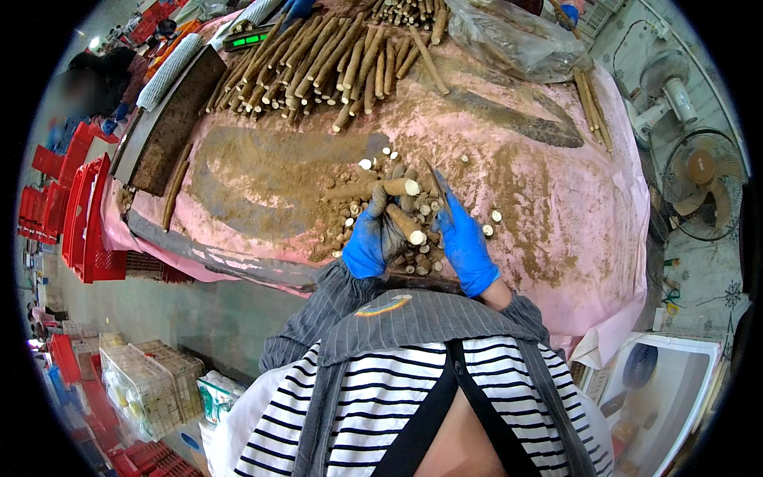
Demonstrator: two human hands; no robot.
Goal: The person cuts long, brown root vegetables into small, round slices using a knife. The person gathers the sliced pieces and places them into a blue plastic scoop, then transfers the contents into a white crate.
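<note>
My left hand [368,242], in a dirt-stained blue glove, is closed around brown Chinese yams. One yam [358,191] lies crosswise with its white cut end to the right. A shorter yam [404,222] points toward me from the same grip, its cut end also white. In my right hand [465,242], gloved in blue, is a knife [439,189] with its narrow blade pointing away from me. The blade stands just right of the yams' cut ends. Beneath and around both hands lie many cut yam stubs [425,258], some showing white faces.
A large pile of long yams [318,63] covers the far side of the pink-sheeted table [588,215]. Beside it are a scale with a green display [246,40] and a clear plastic bag [517,40]. Fans [701,183] stand at right, red crates [87,222] at left.
</note>
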